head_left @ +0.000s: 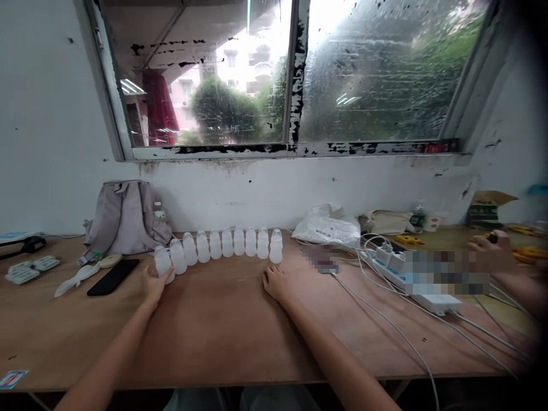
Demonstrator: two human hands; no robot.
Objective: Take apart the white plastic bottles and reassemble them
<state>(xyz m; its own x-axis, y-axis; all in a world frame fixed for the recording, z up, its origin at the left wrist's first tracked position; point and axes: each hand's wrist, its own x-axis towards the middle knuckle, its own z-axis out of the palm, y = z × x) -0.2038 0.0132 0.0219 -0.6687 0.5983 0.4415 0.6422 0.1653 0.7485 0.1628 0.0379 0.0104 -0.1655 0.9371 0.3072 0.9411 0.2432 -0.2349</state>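
Note:
Several frosted white plastic bottles with rounded tops stand upright in a slightly curved row on the brown wooden table. My left hand is wrapped round the lower part of the leftmost bottle, thumb on its near right side and fingers on its left. That bottle stands a little nearer to me than the others. On the tabletop, just in front of the rightmost bottle, lies my right hand, palm down with fingers loosely bent and apart, holding nothing.
Left of the row are a black phone, a clear plastic wrapper and a grey backpack. On the right lie a plastic bag, a white power strip and trailing cables. Another person's hand is at far right.

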